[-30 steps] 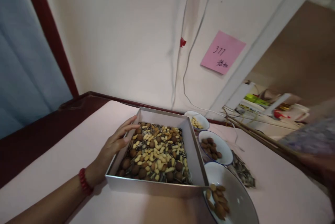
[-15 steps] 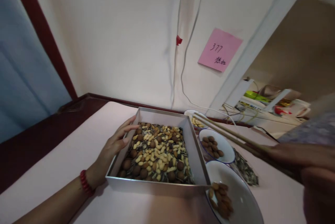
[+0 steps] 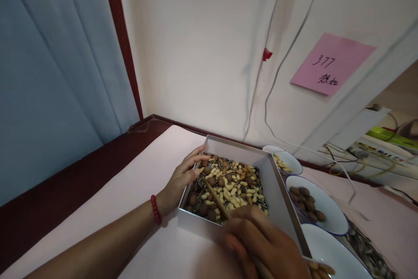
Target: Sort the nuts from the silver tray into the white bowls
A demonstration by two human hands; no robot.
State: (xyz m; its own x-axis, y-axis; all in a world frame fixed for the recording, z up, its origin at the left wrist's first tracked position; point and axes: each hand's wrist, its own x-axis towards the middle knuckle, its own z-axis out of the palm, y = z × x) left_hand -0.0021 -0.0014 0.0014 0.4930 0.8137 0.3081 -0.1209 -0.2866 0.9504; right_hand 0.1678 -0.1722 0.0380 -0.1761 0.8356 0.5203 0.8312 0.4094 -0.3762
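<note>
On the desk (image 3: 137, 179), left hand (image 3: 178, 181) lies spread over left edge of box (image 3: 276, 196) | inside, many mixed nuts (image 3: 233, 189) left | stick (image 3: 216, 197) dips in, pinched by right hand (image 3: 266, 242) | bowls (image 3: 331, 207) hold some nuts apart, near seed pile (image 3: 369, 248); work seems partly done

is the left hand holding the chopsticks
No, the chopsticks are in the right hand, while the left hand rests at the edge of the box.

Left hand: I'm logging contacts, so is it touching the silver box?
Touching: the head view shows the left hand with its fingers draped over the left rim of the silver box.
</note>
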